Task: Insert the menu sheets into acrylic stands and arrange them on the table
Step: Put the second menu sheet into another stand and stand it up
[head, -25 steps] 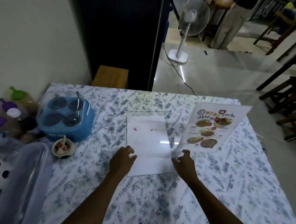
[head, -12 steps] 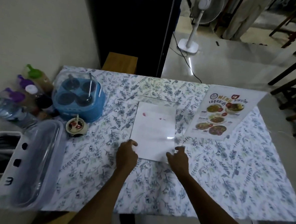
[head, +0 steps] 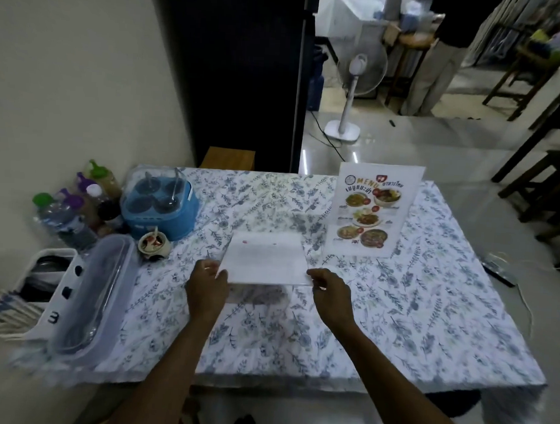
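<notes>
A clear acrylic stand with a white sheet inside [head: 266, 258] is tilted up off the floral tablecloth [head: 380, 316] at the table's middle. My left hand [head: 207, 284] grips its near left corner and my right hand [head: 329, 288] grips its near right corner. The sheet shows its blank back with two small red marks near the top. A second acrylic stand with a colourful menu sheet [head: 372, 211] stands upright at the back right of the table, facing me.
A blue condiment caddy [head: 159, 206], sauce bottles [head: 75, 206] and a small bowl [head: 152, 241] sit at the left. A clear lidded container [head: 93, 292] lies over a white basket at the near left. A fan [head: 355, 85], a person and wooden chairs are beyond the table.
Both hands have lifted the near edge of the acrylic stand, which lay flat before. The view has pulled back, and the menu stand at the right now appears upright.
</notes>
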Demonstrator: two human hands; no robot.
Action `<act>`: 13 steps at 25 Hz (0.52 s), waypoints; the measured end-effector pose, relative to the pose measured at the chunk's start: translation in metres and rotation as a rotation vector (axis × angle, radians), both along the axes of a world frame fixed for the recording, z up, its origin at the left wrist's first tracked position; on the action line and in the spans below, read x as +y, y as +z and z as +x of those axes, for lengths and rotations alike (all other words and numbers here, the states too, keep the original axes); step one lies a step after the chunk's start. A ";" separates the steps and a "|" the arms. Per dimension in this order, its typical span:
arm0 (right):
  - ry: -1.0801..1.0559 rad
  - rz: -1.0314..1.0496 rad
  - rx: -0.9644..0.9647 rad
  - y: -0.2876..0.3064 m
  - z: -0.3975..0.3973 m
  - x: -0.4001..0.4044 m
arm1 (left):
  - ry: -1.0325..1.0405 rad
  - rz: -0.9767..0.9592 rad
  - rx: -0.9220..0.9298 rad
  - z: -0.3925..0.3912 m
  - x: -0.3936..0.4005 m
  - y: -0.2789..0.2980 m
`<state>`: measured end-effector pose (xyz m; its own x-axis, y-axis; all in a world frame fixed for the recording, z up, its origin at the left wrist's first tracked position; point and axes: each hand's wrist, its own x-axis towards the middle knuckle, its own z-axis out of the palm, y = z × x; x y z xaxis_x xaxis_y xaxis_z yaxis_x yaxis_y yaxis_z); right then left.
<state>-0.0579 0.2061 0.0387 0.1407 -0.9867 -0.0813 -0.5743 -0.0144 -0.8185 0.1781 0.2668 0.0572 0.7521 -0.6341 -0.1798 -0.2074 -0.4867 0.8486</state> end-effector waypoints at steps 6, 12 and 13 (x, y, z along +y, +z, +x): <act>0.076 -0.146 -0.041 0.058 0.004 -0.021 | 0.022 -0.142 -0.092 0.003 0.003 0.056; 0.106 -0.275 0.055 0.094 0.036 -0.080 | -0.102 -0.258 -0.227 0.038 -0.043 0.078; 0.100 -0.280 0.063 0.098 0.041 -0.095 | -0.121 -0.277 -0.234 0.046 -0.056 0.080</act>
<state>-0.0166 0.1108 0.1363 0.2413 -0.9536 0.1799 -0.6083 -0.2931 -0.7377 0.2242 0.2105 0.1377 0.6694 -0.7210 0.1791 -0.4533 -0.2054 0.8674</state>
